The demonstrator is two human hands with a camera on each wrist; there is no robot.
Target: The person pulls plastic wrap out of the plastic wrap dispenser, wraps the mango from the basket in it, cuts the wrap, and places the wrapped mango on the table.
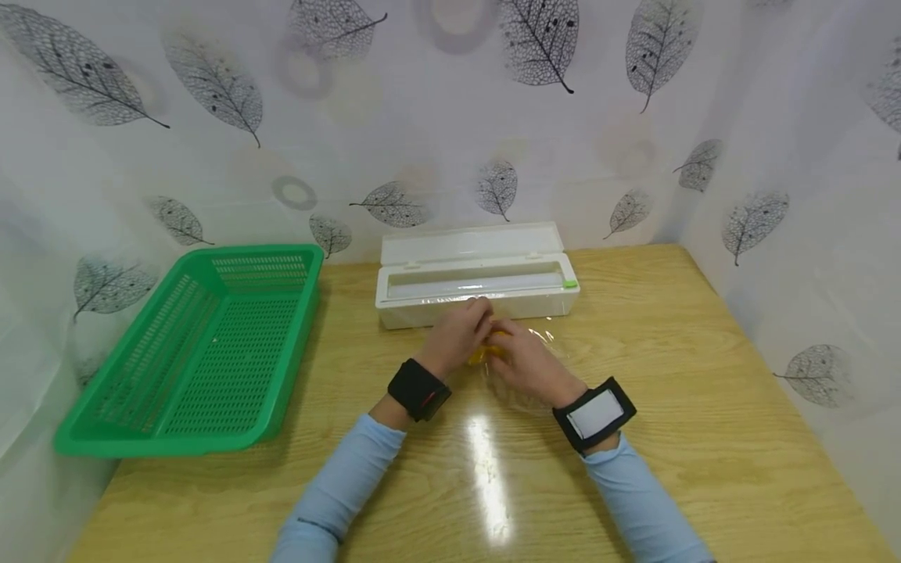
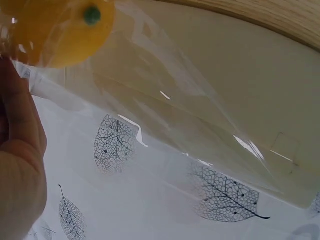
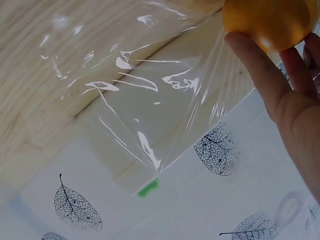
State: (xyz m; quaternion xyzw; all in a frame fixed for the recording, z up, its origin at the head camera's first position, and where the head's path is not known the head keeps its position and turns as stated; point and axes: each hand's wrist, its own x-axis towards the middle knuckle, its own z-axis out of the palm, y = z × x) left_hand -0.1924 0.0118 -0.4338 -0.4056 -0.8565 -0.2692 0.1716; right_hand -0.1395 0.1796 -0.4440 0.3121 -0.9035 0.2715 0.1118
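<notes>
An orange (image 2: 75,45) with a green stem spot is partly covered by clear cling film (image 3: 145,80), which stretches from the white dispenser box (image 1: 415,315). My right hand (image 1: 531,363) holds the orange, with thumb and fingers against its side in the right wrist view. Close beside it, my left hand (image 1: 454,336) has its bent fingers at the film by the orange; its fingertips are partly hidden. In the head view both hands cover most of the orange, just in front of the box. The film spreads wrinkled and shiny under and beside the right hand.
The dispenser's lid (image 1: 472,242) stands raised at the back, with a white roll (image 1: 479,286) inside and a green cutter slide (image 1: 570,285) at its right end. A green plastic basket (image 1: 281,375) sits at the left. A leaf-patterned curtain (image 1: 436,141) surrounds the wooden table (image 1: 704,438).
</notes>
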